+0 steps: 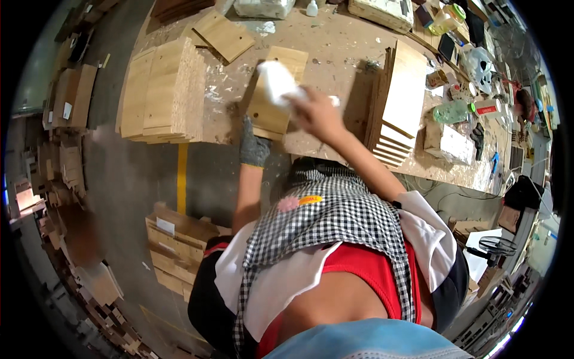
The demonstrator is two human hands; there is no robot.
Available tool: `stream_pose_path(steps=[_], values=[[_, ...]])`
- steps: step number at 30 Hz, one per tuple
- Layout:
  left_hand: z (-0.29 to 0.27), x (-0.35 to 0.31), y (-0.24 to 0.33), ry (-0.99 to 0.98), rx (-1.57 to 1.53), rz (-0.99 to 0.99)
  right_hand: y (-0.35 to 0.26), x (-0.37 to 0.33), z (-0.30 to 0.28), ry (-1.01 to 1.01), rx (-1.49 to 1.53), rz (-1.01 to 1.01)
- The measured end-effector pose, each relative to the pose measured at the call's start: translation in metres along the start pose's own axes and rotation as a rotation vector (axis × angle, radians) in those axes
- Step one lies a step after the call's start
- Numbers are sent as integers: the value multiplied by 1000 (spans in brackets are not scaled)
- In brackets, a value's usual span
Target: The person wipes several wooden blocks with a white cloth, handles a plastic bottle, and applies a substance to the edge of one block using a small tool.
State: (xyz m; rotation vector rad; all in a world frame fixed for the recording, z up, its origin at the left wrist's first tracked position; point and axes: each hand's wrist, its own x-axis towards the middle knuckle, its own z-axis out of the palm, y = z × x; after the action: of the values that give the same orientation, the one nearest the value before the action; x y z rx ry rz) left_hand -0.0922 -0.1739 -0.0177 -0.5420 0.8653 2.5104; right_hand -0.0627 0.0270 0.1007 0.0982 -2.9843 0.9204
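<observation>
My left hand, in a dark grey glove, holds the near left corner of a light plywood board. The board lies on the worktable and has dark round holes. Above it, my bare right hand is closed round a soft-looking white thing. Motion smears this white thing, so I cannot tell whether it is a cloth or a bottle. To the left stands a thick stack of boards. On the right, another stack of panels leans together on edge.
A loose board lies at the far left. A small white bottle stands at the back. On the right are a green plastic bottle, a white block and a phone. Below the table, more panels stand on the floor.
</observation>
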Motion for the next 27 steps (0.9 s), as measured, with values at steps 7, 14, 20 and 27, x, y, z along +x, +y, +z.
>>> stream_pose_path(steps=[7, 14, 20, 27], values=[[-26, 4, -6, 3, -179, -51, 83, 135, 111, 115, -423, -166], [27, -16, 62, -63, 665, 356, 154, 185, 38, 428, 107, 530], [13, 11, 51, -429, 2045, 1161, 136, 116, -16, 782, 913, 240], [-26, 4, 25, -99, 1916, 1034, 33, 76, 68, 207, -133, -231]])
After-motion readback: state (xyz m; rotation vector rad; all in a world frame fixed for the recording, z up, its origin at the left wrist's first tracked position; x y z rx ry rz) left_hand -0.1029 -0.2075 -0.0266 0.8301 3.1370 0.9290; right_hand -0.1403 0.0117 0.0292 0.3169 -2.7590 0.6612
